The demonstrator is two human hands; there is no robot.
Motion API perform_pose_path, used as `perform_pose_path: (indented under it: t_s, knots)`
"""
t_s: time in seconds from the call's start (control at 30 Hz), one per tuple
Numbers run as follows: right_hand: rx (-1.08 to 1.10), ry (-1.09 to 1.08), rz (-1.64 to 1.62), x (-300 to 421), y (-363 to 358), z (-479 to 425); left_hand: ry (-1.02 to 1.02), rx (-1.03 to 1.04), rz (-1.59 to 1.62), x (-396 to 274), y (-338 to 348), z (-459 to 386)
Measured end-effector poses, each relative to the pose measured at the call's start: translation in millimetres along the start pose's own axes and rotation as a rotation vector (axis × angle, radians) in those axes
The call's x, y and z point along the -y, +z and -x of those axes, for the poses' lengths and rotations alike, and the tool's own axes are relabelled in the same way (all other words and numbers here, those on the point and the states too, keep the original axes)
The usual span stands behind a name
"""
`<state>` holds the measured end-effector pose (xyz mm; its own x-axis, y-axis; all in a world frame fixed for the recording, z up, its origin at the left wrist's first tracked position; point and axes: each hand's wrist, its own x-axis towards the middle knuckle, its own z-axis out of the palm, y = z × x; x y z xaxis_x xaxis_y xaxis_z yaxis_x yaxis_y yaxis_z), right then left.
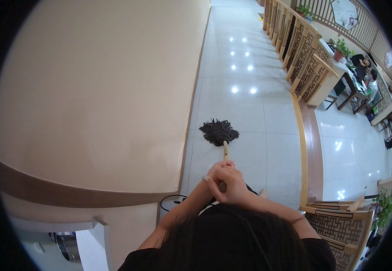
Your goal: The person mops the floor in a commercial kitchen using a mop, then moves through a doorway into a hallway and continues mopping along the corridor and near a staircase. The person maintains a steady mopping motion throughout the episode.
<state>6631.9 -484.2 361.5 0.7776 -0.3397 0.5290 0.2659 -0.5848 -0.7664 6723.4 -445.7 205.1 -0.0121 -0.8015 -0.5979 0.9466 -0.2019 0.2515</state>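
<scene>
A mop with a dark, stringy head (pixel 218 131) rests on the pale tiled floor (pixel 243 111) in front of me. Its light wooden handle (pixel 226 151) runs from the strands back towards my body. My right hand (pixel 230 180) is wrapped around the top of the handle, whose rounded end (pixel 222 186) shows beside the thumb. Just beyond it, my left hand (pixel 220 166) grips the handle lower down, partly covered by the right hand.
A beige wall (pixel 107 95) borders the floor on my left. Wooden lattice railings (pixel 301 50) line the right, with a brown threshold strip (pixel 310 152) below. Two people sit at a dark table (pixel 353 84) beyond. A black cable (pixel 168 200) loops by the wall corner.
</scene>
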Motion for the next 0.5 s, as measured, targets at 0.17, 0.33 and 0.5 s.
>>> perform_pose_path:
  t_s: [0.17, 0.33, 0.5]
  knots:
    - [0.046, -0.280, 0.024, -37, -1, 17, -0.066, -0.052, -0.005, 18, -36, -45]
    - [0.218, -0.283, 0.016, -102, 30, 33, -0.202, 0.009, -0.016, -12, -75, -82]
    - [0.278, -0.248, -0.048, -152, 40, 10, -0.073, 0.024, 0.015, -64, -68, -107]
